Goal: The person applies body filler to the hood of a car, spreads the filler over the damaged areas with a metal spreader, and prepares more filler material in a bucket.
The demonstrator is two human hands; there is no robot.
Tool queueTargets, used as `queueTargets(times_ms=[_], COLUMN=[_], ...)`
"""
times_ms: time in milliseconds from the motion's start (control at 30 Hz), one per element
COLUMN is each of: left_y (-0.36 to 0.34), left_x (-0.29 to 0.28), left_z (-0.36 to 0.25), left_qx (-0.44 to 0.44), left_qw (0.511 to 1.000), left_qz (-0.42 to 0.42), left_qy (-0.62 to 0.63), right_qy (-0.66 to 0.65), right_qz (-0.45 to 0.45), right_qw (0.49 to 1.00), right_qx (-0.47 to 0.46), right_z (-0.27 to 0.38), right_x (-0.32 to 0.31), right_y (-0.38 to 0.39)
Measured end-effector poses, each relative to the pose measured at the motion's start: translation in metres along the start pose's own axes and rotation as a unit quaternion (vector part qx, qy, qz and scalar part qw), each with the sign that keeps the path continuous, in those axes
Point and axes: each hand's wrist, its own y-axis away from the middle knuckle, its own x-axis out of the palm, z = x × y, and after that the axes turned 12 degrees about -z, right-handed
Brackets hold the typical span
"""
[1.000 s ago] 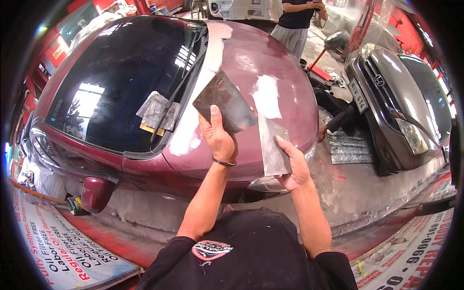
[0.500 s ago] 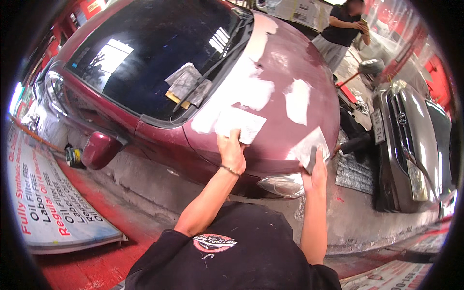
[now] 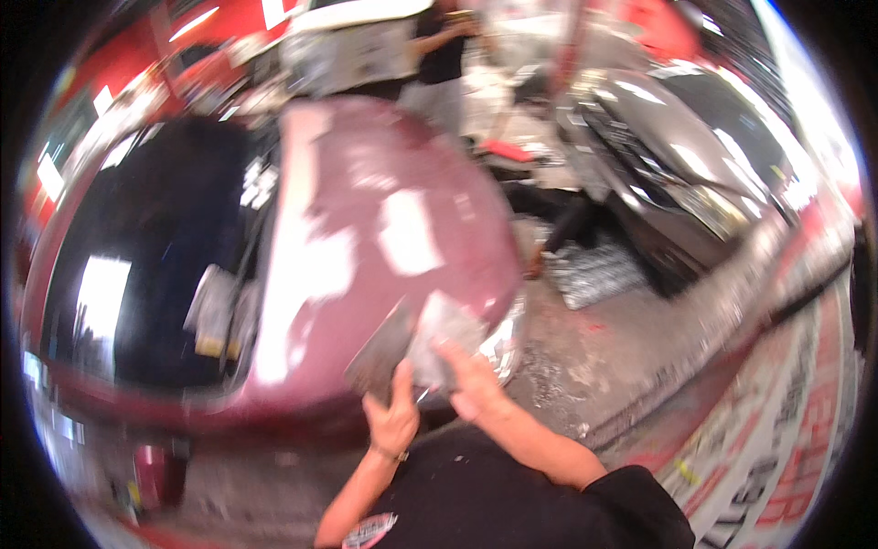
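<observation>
My left hand point(image 3: 393, 423) holds a dark grey, thin, square-edged flat piece point(image 3: 382, 348) by its lower end. A lighter grey flat piece point(image 3: 445, 328) is gripped in my right hand point(image 3: 474, 373). The two pieces sit side by side with their edges close; whether they touch I cannot tell. Both hands are over the front corner of a maroon car hood point(image 3: 366, 357). White filler patches point(image 3: 409, 233) and a long pale strip by the windshield mark the hood. Motion blurs the view, so the pieces' exact kind is unclear.
Grey sheets point(image 3: 215, 302) lie on the dark windshield point(image 3: 137, 247). Beyond the hood stands a person in a black top point(image 3: 442, 55). At the right is a dark grey car point(image 3: 658, 128), with someone's dark-clothed limb point(image 3: 567, 224) near a silvery mat point(image 3: 594, 274). A printed banner point(image 3: 759, 448) lies lower right.
My view has swung right and the car sits further left in it. My hands have come together, bringing the two flat pieces side by side; the left one was over the filler patch.
</observation>
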Motion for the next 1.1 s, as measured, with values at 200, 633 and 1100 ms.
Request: queueTargets(times_ms=[200, 633, 1100], left_y=[-0.015, -0.058, -0.065], left_x=[0.033, 0.062, -0.005], left_z=[-0.006, -0.008, -0.014], left_qx=[-0.018, -0.034, -0.177], left_qw=[0.991, 0.914, 0.818], left_qz=[0.104, 0.388, 0.521], left_qy=[-0.084, -0.113, -0.169], right_qy=[-0.003, 0.361, 0.440], right_qz=[-0.032, -0.125, 0.060], right_qw=[0.990, 0.856, 0.826], right_qx=[-0.137, -0.349, -0.349], right_z=[0.039, 0.117, 0.091], right_x=[-0.021, -0.055, -0.024], right_y=[0.011, 0.042, 0.060])
